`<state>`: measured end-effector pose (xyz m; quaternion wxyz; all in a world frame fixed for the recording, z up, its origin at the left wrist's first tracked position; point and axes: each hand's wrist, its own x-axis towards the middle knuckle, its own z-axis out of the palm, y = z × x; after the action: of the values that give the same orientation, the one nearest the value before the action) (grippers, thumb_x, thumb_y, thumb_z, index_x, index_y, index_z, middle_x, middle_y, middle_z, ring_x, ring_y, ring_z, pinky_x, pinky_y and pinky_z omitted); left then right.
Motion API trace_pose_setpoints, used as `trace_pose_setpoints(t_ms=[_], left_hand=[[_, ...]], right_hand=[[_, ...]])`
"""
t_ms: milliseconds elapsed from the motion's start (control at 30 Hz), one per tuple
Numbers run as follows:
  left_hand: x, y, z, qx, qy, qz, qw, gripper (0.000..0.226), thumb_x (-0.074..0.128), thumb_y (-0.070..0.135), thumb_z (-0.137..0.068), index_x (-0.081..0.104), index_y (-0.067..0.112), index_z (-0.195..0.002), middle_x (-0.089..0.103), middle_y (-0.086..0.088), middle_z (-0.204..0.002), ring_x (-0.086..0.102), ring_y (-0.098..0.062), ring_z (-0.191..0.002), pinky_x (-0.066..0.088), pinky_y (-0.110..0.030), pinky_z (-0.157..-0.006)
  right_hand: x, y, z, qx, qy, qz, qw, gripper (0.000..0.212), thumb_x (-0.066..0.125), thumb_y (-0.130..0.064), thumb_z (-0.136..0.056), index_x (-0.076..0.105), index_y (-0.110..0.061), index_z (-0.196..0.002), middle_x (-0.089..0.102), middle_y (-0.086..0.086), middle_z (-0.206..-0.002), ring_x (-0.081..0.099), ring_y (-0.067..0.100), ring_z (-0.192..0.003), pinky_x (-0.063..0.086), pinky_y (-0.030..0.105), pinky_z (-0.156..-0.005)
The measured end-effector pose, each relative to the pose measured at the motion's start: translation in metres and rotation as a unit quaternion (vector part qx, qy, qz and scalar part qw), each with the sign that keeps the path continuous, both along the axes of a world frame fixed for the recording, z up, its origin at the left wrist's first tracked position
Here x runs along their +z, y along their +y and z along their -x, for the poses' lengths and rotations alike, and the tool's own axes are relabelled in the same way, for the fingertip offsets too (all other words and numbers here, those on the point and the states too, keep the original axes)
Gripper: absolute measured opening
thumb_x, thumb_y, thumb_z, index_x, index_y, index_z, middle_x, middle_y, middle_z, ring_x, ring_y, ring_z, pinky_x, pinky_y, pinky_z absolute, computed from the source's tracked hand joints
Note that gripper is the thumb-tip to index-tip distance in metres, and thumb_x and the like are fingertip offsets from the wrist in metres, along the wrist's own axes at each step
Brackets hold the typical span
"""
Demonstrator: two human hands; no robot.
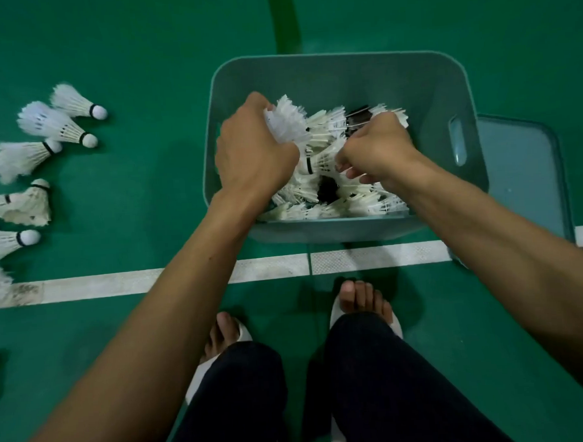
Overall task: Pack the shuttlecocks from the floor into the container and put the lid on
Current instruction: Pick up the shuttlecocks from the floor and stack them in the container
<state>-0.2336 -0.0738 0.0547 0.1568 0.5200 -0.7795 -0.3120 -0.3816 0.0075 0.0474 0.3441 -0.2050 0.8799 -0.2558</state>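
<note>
A grey-green plastic container [343,72] stands on the green floor in front of me, holding a pile of white feather shuttlecocks [329,198]. My left hand [252,148] is inside it at the left, gripping a white shuttlecock [286,123] by its feathers. My right hand [377,148] is inside at the right, fingers curled round the feathers of another shuttlecock [392,114]. The flat lid [524,174] lies on the floor against the container's right side. Several loose shuttlecocks [52,125] lie on the floor at the far left.
A white court line [134,279] runs across the floor just in front of the container. My two feet in white sandals [365,301] stand behind that line. Open green floor lies between the container and the loose shuttlecocks.
</note>
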Motion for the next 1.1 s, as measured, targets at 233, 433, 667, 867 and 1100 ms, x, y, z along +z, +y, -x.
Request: trace_pose_setpoints(t_ms=[233,433,667,867,1100], left_hand=[[-0.009,-0.008,-0.002,-0.031,-0.016,-0.068,0.997,0.037,0.066,0.011,-0.072,0.061,0.02,-0.107,0.066,-0.002,-0.08,0.068,-0.031,-0.078,0.056,-0.039,-0.062],[-0.009,-0.013,0.001,-0.024,-0.017,-0.088,0.996,0.032,0.072,0.009,-0.077,0.058,0.024,-0.102,0.054,0.011,-0.076,0.065,-0.023,-0.079,0.057,-0.036,-0.069],[0.0,-0.007,-0.007,-0.053,0.004,-0.079,0.995,0.044,0.077,0.01,-0.074,0.064,0.028,-0.112,0.064,0.007,-0.084,0.065,-0.019,-0.073,0.058,-0.038,-0.066],[0.008,0.008,0.008,-0.127,0.051,-0.076,0.988,0.046,0.081,0.019,-0.072,0.063,0.029,-0.113,0.068,0.006,-0.092,0.066,-0.023,-0.082,0.058,-0.043,-0.074],[0.0,-0.005,0.001,-0.08,-0.002,-0.079,0.994,0.058,0.072,0.004,-0.073,0.038,0.018,-0.118,0.055,-0.005,-0.105,0.058,-0.028,-0.089,0.042,-0.036,-0.066]], right_hand=[[-0.01,-0.022,-0.011,-0.004,-0.146,0.025,0.989,0.013,0.071,0.0,-0.087,0.074,0.009,-0.097,0.078,0.02,-0.089,0.062,0.022,-0.063,0.046,0.026,-0.051],[-0.008,-0.024,0.003,0.037,-0.227,0.003,0.973,0.012,0.072,-0.007,-0.09,0.075,-0.003,-0.1,0.08,0.011,-0.099,0.074,0.02,-0.079,0.059,0.029,-0.069],[0.037,0.004,0.023,0.165,-0.028,0.119,0.979,0.023,0.087,-0.021,-0.078,0.077,-0.01,-0.095,0.073,0.002,-0.083,0.061,0.01,-0.07,0.049,0.017,-0.055],[0.033,0.009,0.014,0.236,0.013,0.191,0.953,0.009,0.081,-0.015,-0.086,0.076,-0.008,-0.082,0.067,0.001,-0.067,0.051,-0.002,-0.051,0.041,0.014,-0.052],[0.016,0.023,0.027,0.016,0.043,0.074,0.996,0.021,0.083,-0.02,-0.083,0.072,-0.005,-0.074,0.071,0.01,-0.07,0.07,0.024,-0.065,0.061,0.039,-0.07]])
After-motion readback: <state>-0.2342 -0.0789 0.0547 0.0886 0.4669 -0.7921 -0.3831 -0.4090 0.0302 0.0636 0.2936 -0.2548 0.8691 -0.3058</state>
